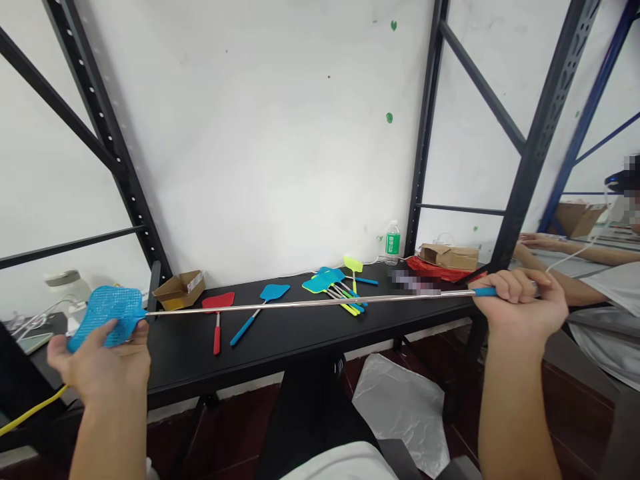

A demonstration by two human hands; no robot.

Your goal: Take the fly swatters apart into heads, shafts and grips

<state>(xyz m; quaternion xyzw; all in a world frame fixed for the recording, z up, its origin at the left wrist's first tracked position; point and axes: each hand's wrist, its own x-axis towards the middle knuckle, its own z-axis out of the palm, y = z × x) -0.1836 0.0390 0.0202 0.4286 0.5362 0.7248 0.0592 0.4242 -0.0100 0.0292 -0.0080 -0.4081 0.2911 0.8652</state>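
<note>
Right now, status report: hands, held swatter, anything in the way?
Left hand at blue swatter's head. Right hand gripping its handle. Shaft extended between. No obstruction visible along it.

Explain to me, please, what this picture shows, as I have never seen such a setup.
No machine here: a person works bare-handed, and this one picture comes from a camera on the person's head. The left hand holds a swatter's blue mesh head; the right hand grips its blue handle, a thin metal rod running between. On the black table lie a red swatter, a blue swatter and a cluster of blue and yellow-green swatters; a bottle and cardboard box stand there too.
</note>
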